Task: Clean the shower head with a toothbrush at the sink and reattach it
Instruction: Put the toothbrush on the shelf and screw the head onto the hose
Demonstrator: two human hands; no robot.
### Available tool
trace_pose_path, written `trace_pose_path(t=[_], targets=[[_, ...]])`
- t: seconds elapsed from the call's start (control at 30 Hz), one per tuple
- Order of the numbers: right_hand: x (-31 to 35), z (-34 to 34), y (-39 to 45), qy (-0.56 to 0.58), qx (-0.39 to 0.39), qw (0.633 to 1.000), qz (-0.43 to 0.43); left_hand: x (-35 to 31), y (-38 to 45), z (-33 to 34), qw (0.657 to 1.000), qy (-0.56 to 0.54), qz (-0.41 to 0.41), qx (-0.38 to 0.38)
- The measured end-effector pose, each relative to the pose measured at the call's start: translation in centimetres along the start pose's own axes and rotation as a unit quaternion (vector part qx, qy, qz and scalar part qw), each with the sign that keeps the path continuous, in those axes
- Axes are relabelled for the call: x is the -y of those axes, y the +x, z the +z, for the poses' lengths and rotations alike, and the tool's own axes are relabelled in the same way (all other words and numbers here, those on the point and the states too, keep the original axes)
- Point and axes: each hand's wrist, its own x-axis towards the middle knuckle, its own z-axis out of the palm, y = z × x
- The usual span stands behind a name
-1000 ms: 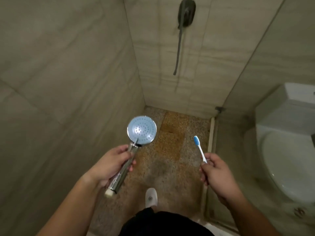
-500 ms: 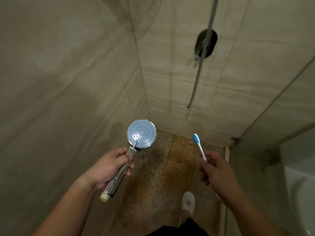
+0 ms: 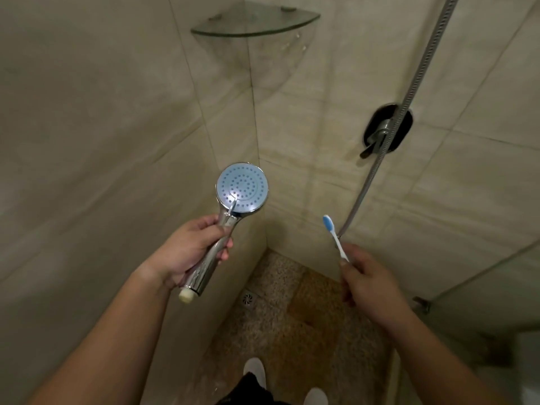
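Shower head (image 3: 242, 189) gripped in left hand (image 3: 187, 249), toothbrush (image 3: 335, 236) in right hand (image 3: 368, 283) (no legible writing).

Hose (image 3: 420, 71) top cut off; toothbrush (image 3: 336, 238) handle hidden in fist.

Hose (image 3: 377, 159) hangs beside wall valve (image 3: 387, 130) (overlapping).

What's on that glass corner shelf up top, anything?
Nothing visible on the glass corner shelf: wall tile shows through the pane, with only two small mounting brackets at its back edges. The view is from below, so a flat item could be missed.
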Motion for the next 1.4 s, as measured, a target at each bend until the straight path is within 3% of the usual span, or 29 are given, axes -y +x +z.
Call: trace_pose_path(t=[0.2,0.3,0.5,0.63,0.83,1.4], targets=[[6.9,1.9,6.7,-0.013,-0.035,0.998,-0.059,-3.9,3.6,-2.0,0.999,0.008,0.032,0.009],[12.1,2.0,10.9,-0.047,-0.095,0.991,-0.086,-6.0,5.1,-2.8,0.998,0.005,0.054,0.015],[24.7,-0.8,19.1,-0.2,-0.207,0.926,-0.242,-9.0,6.6,-2.8,0.997,-0.005,0.076,-0.002],[31.0,-1.3,23.1,-0.266,-0.249,0.891,-0.27,-9.9,7.4,-3.0,0.996,-0.005,0.083,-0.014],[34.0,-0.2,27.4,-0.39,-0.22,0.86,-0.247,-11.1,8.2,-2.8,0.996,-0.007,0.082,-0.035],[37.0,0.8,34.6,-0.43,-0.222,0.833,-0.27,-13.1,10.2,-2.6,0.993,-0.028,0.089,-0.071]])
